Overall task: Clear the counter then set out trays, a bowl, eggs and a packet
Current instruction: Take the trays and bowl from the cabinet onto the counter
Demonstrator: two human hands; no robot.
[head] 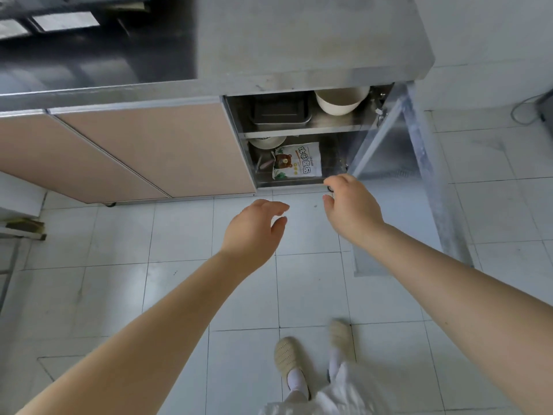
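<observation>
Two bare forearms stretched forward over white floor tiles (179, 295), beige slippers (285, 356) and white socks below at the bottom edge. Left hand (254, 229) hanging palm-down above the floor, fingers loosely curled with a gap between thumb and forefinger, holding nothing. Right hand (351, 202) raised near the lower front edge of the open cabinet (299, 184), fingers curled inward and apart from the thumb, gripping nothing; small dark ring-like thing at the fingertips, too small to tell what.

Cabinet door (398, 139) swung wide to the right, metal inside face showing. On the upper shelf (302, 131): dark rectangular trays (279, 110) stacked at the left, pale bowl (341, 101) beside them at the right. On the bottom shelf: white packet (297, 160) with a bear picture and printed characters, lying flat near the middle; another pale bowl-like rim (266, 142) tucked behind it at the left, partly hidden by the shelf above. Eggs nowhere to be told apart.

Steel counter (299, 40) above the cabinet, bare grey surface; dark hob area (98, 49) to its left. Closed tan doors (134, 151) running leftward below.
</observation>
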